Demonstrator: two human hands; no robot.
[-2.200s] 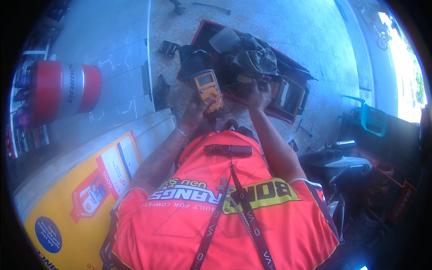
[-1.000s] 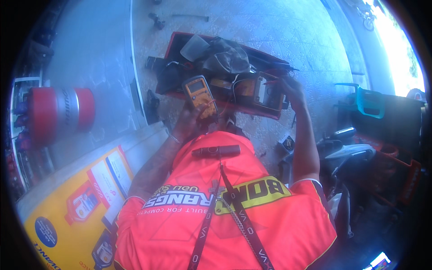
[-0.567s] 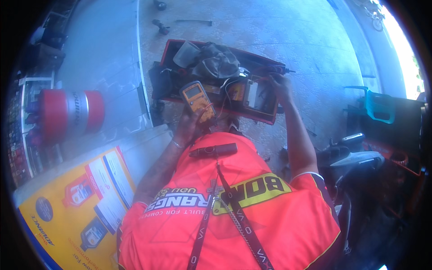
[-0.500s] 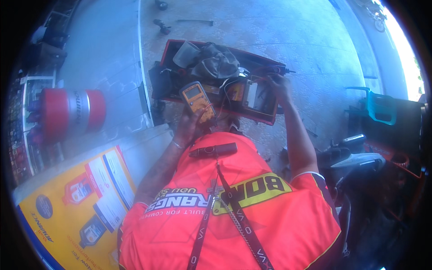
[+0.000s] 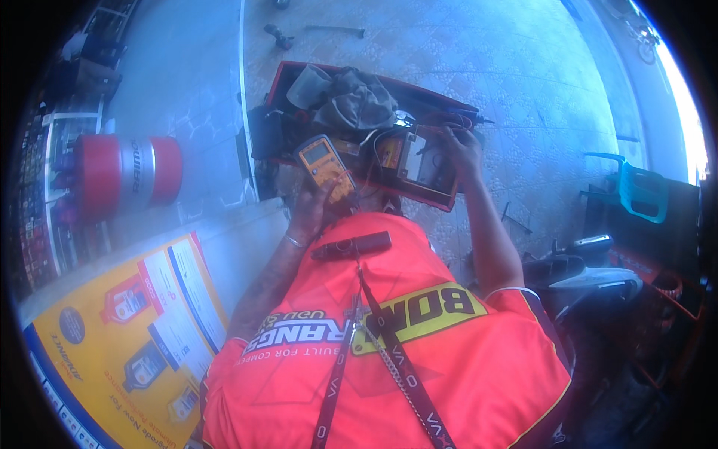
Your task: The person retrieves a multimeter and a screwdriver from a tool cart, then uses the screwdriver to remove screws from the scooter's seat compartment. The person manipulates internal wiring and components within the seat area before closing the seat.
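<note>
In my left hand [image 5: 313, 207] is an orange digital multimeter [image 5: 326, 166] with a grey display, held tilted, its thumb across the front. My right hand [image 5: 464, 155] is closed at the right side of a red-rimmed dark tray [image 5: 437, 200]; what its fingers pinch is too blurred to make out. Just beyond those fingers, a dark test probe [image 5: 485, 120] points right past the tray's edge. Beside the same hand, a pale-topped, battery-like block [image 5: 413, 159] sits in the tray. Thin leads [image 5: 372, 153] run between the meter and the block.
A crumpled grey cloth [image 5: 357, 101] lies in the tray's far part. Left stand a red and silver drum [image 5: 138, 168] and a yellow printed board [image 5: 97, 314]. At right are a teal plastic chair [image 5: 642, 193] and a motorcycle [image 5: 598, 278]. A rod [image 5: 334, 31] lies on the tiled floor.
The whole view has shifted slightly. My left hand still holds the multimeter, and my right hand stays at the tray's right side, with little visible movement.
</note>
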